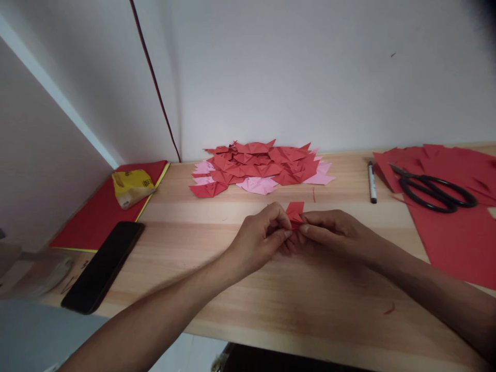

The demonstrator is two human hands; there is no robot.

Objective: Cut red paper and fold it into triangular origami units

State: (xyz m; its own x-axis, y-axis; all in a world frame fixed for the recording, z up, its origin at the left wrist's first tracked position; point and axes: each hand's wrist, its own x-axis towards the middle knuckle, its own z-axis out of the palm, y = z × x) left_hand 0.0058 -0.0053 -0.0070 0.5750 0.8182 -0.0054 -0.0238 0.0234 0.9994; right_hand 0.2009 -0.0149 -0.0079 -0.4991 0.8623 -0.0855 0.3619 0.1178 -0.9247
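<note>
A small piece of folded red paper (295, 208) is held just above the wooden table, between both hands. My left hand (260, 233) pinches its left lower edge with thumb and forefinger. On the other side, my right hand (334, 227) grips the right edge between thumb and fingers. Part of the paper is hidden behind the fingertips. Beyond the hands, a pile of folded red and pink paper pieces (259, 165) lies against the wall.
Right of the hands are a marker (372, 182), black-handled scissors (434, 188) and red paper sheets (457, 243). To the left lie a black phone (104, 266), a yellow packet (134, 187) and a red sheet stack (83, 227). Thin paper scraps dot the wooden table (217, 310).
</note>
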